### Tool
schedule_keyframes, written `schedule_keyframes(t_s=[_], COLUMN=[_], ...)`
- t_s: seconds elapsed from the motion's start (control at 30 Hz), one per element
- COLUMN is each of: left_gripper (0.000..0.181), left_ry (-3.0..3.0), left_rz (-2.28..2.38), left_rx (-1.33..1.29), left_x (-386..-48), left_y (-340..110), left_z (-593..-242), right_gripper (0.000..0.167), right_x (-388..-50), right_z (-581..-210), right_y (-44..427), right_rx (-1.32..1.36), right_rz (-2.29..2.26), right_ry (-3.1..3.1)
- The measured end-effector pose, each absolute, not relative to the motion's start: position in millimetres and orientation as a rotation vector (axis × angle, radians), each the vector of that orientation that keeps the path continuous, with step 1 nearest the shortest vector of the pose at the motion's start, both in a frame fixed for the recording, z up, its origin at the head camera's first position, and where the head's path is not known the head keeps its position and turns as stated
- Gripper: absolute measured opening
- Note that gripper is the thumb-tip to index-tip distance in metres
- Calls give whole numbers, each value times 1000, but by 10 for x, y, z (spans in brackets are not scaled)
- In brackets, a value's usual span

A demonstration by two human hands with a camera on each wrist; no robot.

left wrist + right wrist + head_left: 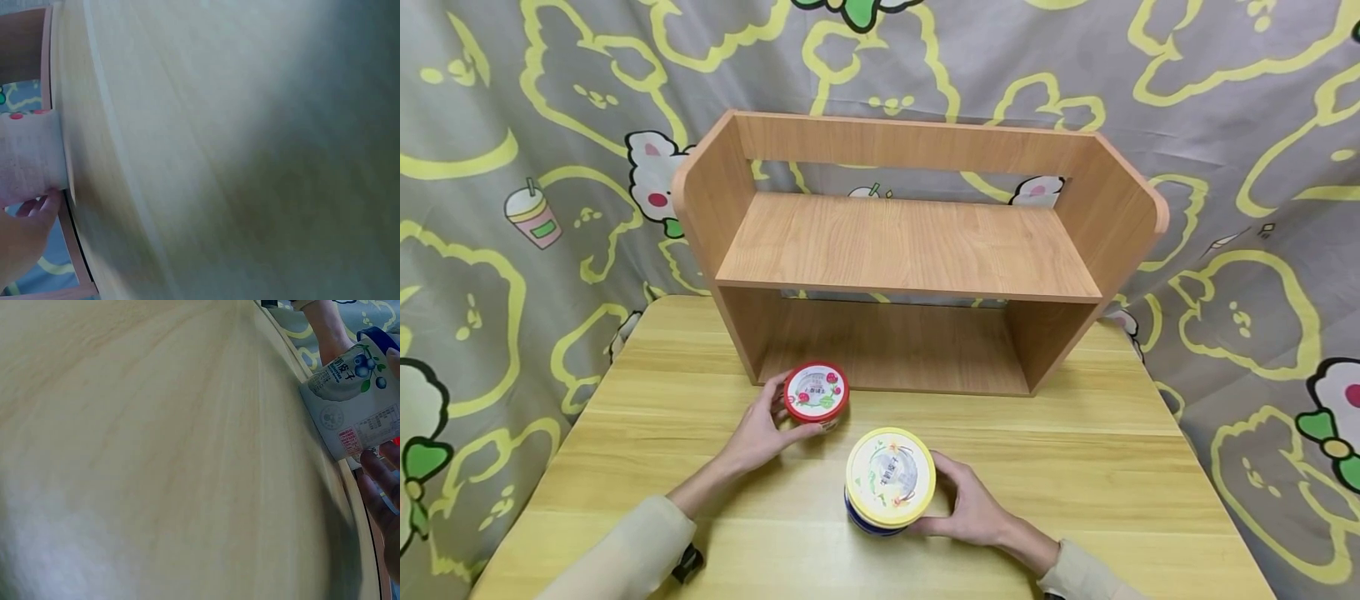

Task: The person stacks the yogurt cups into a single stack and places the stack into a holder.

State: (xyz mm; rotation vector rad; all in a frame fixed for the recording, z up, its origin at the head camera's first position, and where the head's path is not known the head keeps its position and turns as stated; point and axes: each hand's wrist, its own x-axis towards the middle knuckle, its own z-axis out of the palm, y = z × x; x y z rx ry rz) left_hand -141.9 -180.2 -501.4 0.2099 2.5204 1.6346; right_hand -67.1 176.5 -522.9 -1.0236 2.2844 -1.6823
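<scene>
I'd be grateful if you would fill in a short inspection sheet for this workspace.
Surface: wood-grained table.
Job's things: red-lidded tub, near the shelf's front edge; yellow-lidded tub, nearer the person, with a blue rim showing below its lid.
Clutter: nothing seen.
Grippers: left hand grips the red-lidded tub; right hand grips the yellow-lidded tub.
Cables: nothing clearly seen.
Surroundings: two-level wooden shelf on the table; grey cloth with yellow cartoon outlines behind.
</scene>
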Motion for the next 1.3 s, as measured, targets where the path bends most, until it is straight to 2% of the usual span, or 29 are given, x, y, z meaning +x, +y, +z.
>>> schedule_keyframes(t_s=[0.53, 1.3], left_gripper=[96, 93], left_ry=[2524, 2613], left_rz=[1700, 1749], left_rx=[194, 383], left_x=[-1379, -1190], left_y=[-1825, -1940], left_z=[-4972, -4362], right_gripper=[84, 83], right_x=[-661, -662], right_z=[-5224, -5217], right_y=[1760, 1769], right_rx=[-1020, -1017], right_rz=[-1682, -1665], right_ry=[2286, 2292])
